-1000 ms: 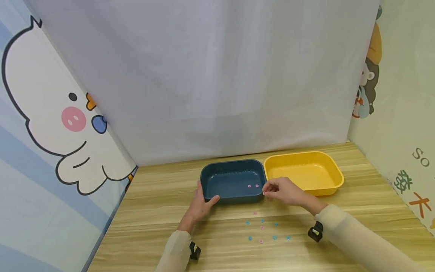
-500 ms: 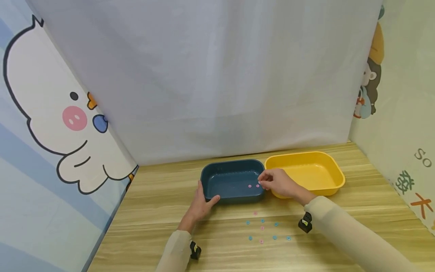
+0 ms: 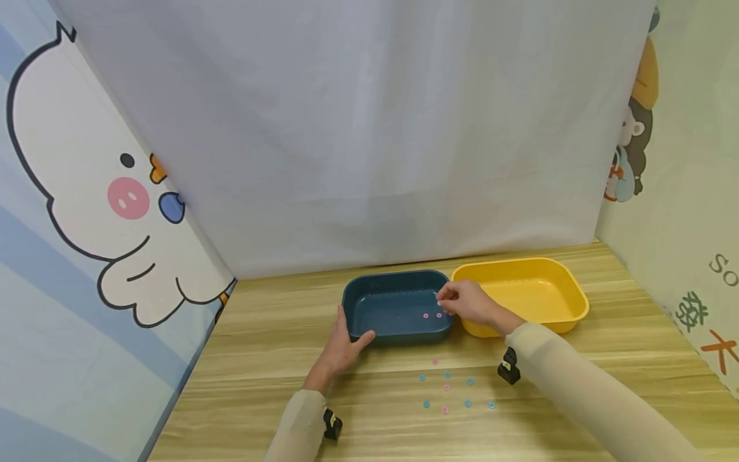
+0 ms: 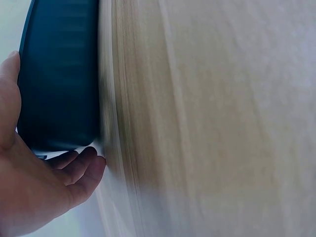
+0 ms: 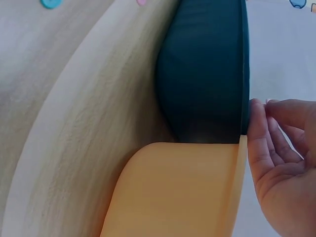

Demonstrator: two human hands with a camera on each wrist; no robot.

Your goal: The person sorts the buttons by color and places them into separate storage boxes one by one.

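The yellow tray (image 3: 539, 301), partly covered by the right hand (image 3: 470, 303), sits beside the dark blue tray (image 3: 404, 339), whose near-left corner the left hand (image 3: 337, 350) grips, some fingers hidden from above. The right hand pinches a mostly hidden pale button (image 3: 437, 296) over that tray's right end.

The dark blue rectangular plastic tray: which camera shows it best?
The head view, because it shows nearly all of the blue tray, inside too. The left wrist view shows only part of its outside, beside the left hand; the right wrist view shows part of its outside, next to the yellow rectangular plastic tray.
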